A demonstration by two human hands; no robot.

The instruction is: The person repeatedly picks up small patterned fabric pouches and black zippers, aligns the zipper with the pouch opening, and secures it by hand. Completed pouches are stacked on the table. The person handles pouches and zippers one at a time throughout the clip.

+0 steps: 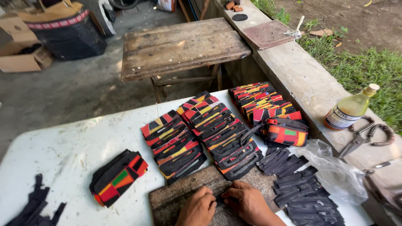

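My left hand [197,207] and my right hand [247,204] rest side by side on a dark worn board [176,192] at the near edge of the white table [71,146]. Between their fingertips they pinch a small black piece [219,196], mostly hidden by the fingers. Just beyond the board lie overlapping rows of flat fabric pieces in black, red, yellow and orange [201,129]. A heap of black zipper strips [301,188] lies to the right of my right hand.
A folded multicoloured pouch [117,178] lies left of the board, black scraps [35,205] at the table's left corner. A finished pouch [287,132], crumpled clear plastic [335,171], an oil bottle [349,109] and scissors [364,138] sit on the right ledge. A wooden bench [180,46] stands beyond.
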